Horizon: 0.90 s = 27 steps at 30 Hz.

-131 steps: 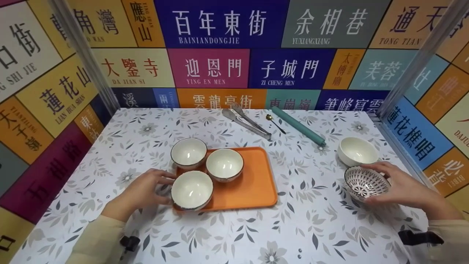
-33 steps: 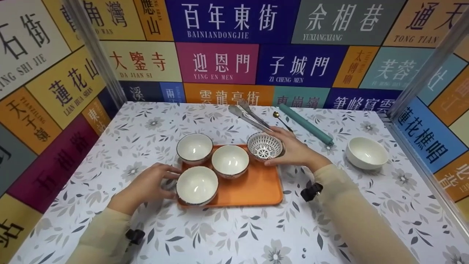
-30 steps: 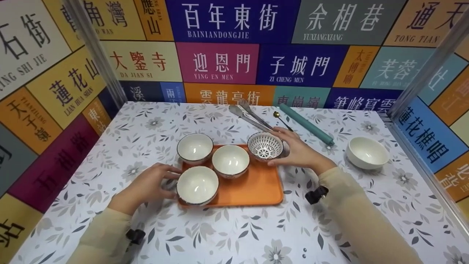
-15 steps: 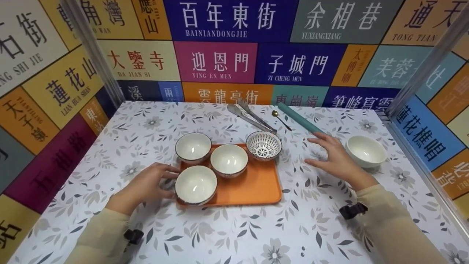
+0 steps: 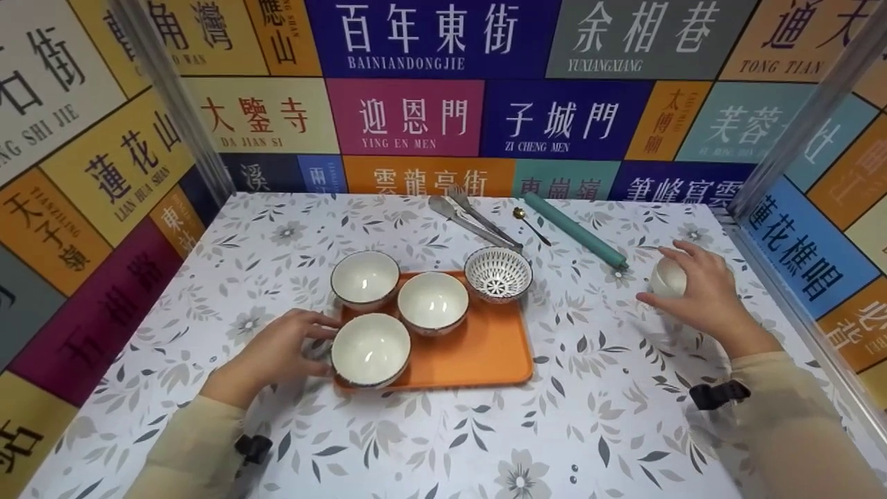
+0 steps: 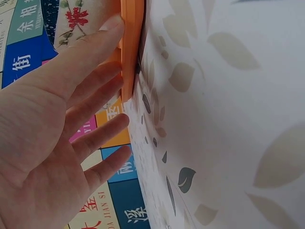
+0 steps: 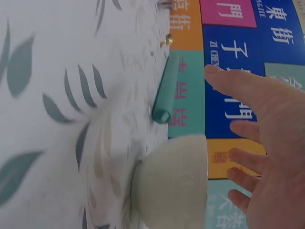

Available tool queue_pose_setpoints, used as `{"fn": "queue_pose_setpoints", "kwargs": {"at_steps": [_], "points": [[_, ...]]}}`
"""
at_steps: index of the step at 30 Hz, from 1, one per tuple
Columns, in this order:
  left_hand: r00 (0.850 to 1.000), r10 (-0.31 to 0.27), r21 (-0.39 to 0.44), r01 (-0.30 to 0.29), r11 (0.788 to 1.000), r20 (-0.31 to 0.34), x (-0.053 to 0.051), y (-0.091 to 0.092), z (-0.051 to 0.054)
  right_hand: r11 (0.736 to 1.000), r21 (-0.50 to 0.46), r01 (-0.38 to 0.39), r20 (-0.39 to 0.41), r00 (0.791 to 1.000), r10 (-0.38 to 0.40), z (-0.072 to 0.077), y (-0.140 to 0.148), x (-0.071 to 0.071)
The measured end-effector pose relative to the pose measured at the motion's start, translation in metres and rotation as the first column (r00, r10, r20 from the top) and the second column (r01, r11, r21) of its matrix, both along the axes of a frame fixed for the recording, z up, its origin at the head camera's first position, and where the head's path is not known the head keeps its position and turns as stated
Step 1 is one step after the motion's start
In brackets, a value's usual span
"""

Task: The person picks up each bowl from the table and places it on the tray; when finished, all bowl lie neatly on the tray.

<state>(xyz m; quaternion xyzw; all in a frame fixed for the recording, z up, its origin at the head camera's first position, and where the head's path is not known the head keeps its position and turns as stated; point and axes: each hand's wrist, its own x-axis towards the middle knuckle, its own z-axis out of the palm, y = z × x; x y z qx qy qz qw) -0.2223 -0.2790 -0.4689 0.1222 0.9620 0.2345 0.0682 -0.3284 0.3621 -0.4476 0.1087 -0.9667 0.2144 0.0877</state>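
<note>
An orange tray [image 5: 485, 357] bears several bowls. Three are cream inside with dark rims: one back left [image 5: 365, 278], one in the middle [image 5: 433, 303], one front left [image 5: 371, 350]. A small bowl with a dark dash pattern [image 5: 497, 277] sits at the back right corner. My left hand [image 5: 267, 357] is at the tray's left edge beside the front bowl, fingers relaxed; in the left wrist view its thumb lies against the tray rim [image 6: 132, 43]. My right hand [image 5: 707, 298] hovers with spread fingers over the plain white bowl [image 5: 666, 278], partly hiding it; the right wrist view shows a gap between them.
Metal tongs [image 5: 475, 225], a small gold-headed spoon [image 5: 532, 226] and a green roll [image 5: 575, 232] lie along the back of the table. Printed panels stand on the back and both sides. A floral cloth [image 5: 443, 443] covers the table.
The right hand has carried the patterned bowl from the right side onto the tray, let it go, and moved back right over the white bowl. The left hand has stayed at the tray.
</note>
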Motion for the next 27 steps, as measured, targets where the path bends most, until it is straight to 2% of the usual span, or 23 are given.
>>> {"fn": "queue_pose_setpoints", "kwargs": {"at_steps": [5, 10, 14, 20, 27], "points": [[1.000, 0.004, -0.014, -0.004, 1.000, 0.002, 0.000, 0.000, 0.002, 0.996, 0.033, 0.079, 0.017, 0.997, -0.079, -0.001, 0.020, -0.003], [1.000, 0.001, -0.012, -0.001, 1.000, 0.002, 0.002, 0.001, 0.005, 0.989, 0.036, 0.141, 0.073, 0.987, -0.143, -0.004, 0.041, -0.003], [1.000, -0.004, -0.007, 0.004, 1.000, -0.008, 0.002, 0.001, 0.005, 0.987, 0.019, 0.160, 0.091, 0.983, -0.161, -0.008, 0.052, 0.000], [0.997, -0.049, -0.016, 0.048, 0.999, -0.057, 0.003, -0.001, 0.004, 0.986, -0.002, 0.169, 0.077, 0.983, -0.169, -0.013, 0.063, 0.003], [0.999, -0.018, -0.007, 0.017, 1.000, -0.027, 0.004, 0.000, 0.003, 0.982, -0.078, 0.170, 0.156, 0.975, -0.156, -0.017, 0.065, 0.000]]}}
